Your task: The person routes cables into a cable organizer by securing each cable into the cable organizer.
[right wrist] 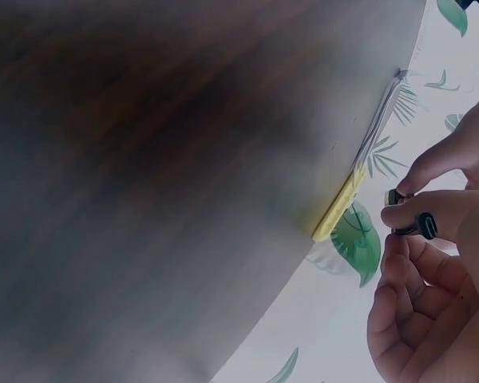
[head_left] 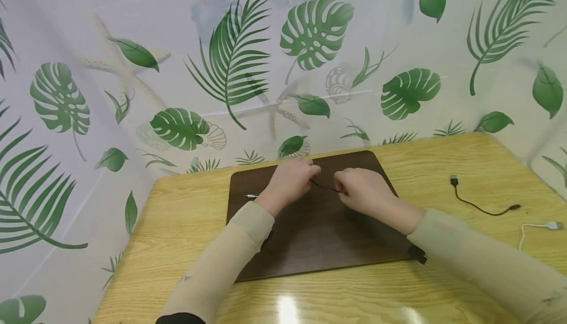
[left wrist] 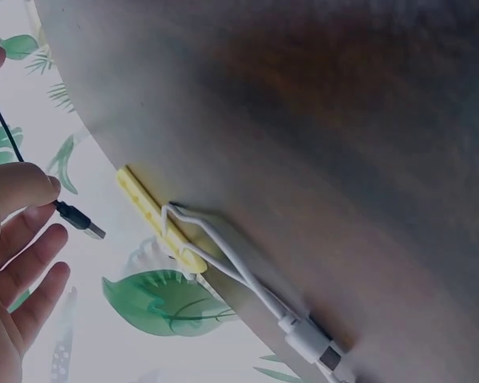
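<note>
Above the dark brown board, a short black USB cable stretches between both hands. My left hand pinches it just behind the metal-tipped USB plug, with the other fingers spread loosely in the left wrist view. My right hand pinches the other end, where a small black connector pokes out beside the thumb. A yellow cable-holder strip lies on the surface with a looped white cable at it. In the head view my hands hide the strip.
On the wooden table, a short black cable and a white cable lie to the right. A black plug pokes out beneath my right forearm at the board's edge. A white connector lies left of my left hand. A leaf-print curtain hangs behind.
</note>
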{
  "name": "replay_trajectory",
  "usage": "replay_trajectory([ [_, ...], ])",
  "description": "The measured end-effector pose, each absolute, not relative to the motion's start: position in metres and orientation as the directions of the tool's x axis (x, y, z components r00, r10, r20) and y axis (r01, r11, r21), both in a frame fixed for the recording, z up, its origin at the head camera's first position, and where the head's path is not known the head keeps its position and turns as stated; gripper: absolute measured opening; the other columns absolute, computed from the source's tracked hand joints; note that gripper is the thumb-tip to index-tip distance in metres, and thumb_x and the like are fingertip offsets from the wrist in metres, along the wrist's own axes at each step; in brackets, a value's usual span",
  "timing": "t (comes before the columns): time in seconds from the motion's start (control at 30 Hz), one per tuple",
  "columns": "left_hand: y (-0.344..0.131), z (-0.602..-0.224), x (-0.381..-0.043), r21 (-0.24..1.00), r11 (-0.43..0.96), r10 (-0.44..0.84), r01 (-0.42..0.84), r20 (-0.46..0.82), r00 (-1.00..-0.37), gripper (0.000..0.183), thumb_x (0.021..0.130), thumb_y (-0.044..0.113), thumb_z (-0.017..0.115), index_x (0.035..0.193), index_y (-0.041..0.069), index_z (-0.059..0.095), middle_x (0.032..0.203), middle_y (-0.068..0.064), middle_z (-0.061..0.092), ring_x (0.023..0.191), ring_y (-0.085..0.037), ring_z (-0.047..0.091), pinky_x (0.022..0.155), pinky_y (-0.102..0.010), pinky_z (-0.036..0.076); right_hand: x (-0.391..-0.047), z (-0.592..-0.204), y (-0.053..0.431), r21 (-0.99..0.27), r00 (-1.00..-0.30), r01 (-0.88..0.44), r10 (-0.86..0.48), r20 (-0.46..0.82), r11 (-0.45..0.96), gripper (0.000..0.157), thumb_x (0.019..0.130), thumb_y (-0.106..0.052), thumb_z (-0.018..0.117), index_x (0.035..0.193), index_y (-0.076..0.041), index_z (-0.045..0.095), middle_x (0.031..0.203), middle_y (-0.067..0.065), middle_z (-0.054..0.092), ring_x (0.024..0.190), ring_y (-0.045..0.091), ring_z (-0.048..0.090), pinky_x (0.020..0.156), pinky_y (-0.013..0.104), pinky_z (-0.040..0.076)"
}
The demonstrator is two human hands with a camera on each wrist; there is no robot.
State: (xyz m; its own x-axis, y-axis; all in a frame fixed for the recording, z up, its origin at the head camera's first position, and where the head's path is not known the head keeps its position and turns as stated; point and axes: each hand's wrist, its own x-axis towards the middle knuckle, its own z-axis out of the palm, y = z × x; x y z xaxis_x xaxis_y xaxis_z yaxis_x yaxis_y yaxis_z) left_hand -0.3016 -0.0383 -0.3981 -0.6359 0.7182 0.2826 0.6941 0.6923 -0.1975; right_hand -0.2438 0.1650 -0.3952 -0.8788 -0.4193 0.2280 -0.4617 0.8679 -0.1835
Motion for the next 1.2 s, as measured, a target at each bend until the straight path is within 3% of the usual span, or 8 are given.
replay_trajectory([
  [0.27,-0.039,-0.399,-0.314,-0.211,0.677,0.732,0.705,0.298,-0.613,0.015,0.091,0.005,0.074,0.085,0.019,0.075,0.082,0.003,0.072,0.078,-0.020,0.072,0.070,-0.036,0.056,-0.251,-0.398,0.159,-0.204,-0.887,-0.446,-0.399,0.233,0.872,0.018,0.084,-0.004,0.078,0.079,-0.015,0.065,0.075,0.000,0.066,0.063,0.015,0.059,0.056,0.034,0.048],
  [0.5,-0.041,-0.399,-0.327,-0.236,0.705,0.708,0.669,0.292,-0.643,0.018,0.099,0.011,0.073,0.083,0.017,0.072,0.081,0.001,0.075,0.077,-0.020,0.072,0.068,-0.036,0.056,-0.265,-0.401,0.149,-0.222,-0.901,-0.421,-0.377,0.214,0.880,0.017,0.087,-0.006,0.077,0.080,-0.015,0.064,0.073,-0.001,0.065,0.063,0.015,0.058,0.056,0.034,0.047],
  [0.7,-0.042,-0.400,-0.336,-0.216,0.724,0.688,0.655,0.294,-0.663,0.025,0.096,-0.002,0.067,0.080,0.016,0.071,0.079,0.000,0.074,0.077,-0.022,0.070,0.069,-0.038,0.055,-0.272,-0.399,0.141,-0.238,-0.917,-0.389,-0.348,0.197,0.890,0.015,0.088,-0.007,0.075,0.080,-0.014,0.063,0.072,-0.001,0.063,0.064,0.016,0.056,0.058,0.033,0.045],
  [1.2,-0.041,-0.406,-0.347,-0.244,0.728,0.685,0.641,0.289,-0.669,0.023,0.095,-0.001,0.070,0.082,0.017,0.075,0.080,0.002,0.075,0.077,-0.020,0.070,0.072,-0.036,0.054,-0.281,-0.409,0.136,-0.264,-0.931,-0.354,-0.313,0.186,0.897,0.013,0.087,-0.010,0.075,0.080,-0.014,0.065,0.074,0.000,0.065,0.067,0.018,0.059,0.060,0.036,0.049],
])
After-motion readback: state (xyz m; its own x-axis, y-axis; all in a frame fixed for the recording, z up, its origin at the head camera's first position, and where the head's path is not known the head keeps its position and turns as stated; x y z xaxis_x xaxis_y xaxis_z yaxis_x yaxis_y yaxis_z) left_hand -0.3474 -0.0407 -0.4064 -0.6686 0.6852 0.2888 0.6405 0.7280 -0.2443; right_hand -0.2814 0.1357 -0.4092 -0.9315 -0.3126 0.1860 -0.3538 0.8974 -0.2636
